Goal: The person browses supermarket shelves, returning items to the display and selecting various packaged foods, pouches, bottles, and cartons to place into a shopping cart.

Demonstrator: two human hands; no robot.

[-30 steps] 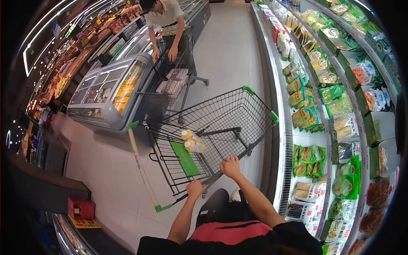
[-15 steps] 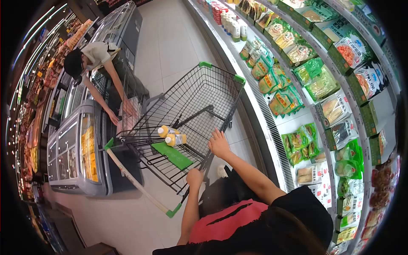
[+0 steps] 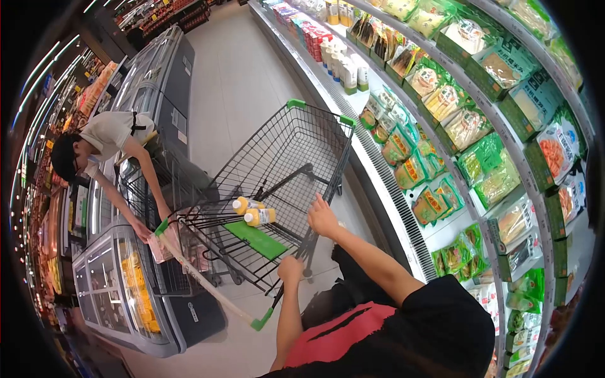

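Observation:
A shopping cart [image 3: 282, 140] of dark wire with green corners stands in front of me, turned at an angle. My left hand [image 3: 291, 270] is closed around its near side rim close to the handle end. Farther along the same side, my right hand [image 3: 322, 217] has its fingers curled over the rim. Inside the cart, two bottles with yellow contents, a rear bottle [image 3: 247, 205] and a front bottle [image 3: 260, 217], lie beside a green panel [image 3: 256, 240]. The pale push bar [image 3: 211, 286] slants across the lower left, with neither hand on it.
At left, another person [image 3: 113, 142] bends over a second cart, hands at a pink package [image 3: 160, 247]. A glass-topped freezer [image 3: 170, 321] stands beside them. Along the right runs a refrigerated shelf [image 3: 362, 135] with packaged foods. Tiled floor [image 3: 220, 82] stretches ahead between them.
The other person has shifted left in view, and the pink package is now lower left. The freezer and shelf goods have shifted in view. My hands keep their places on the cart rim.

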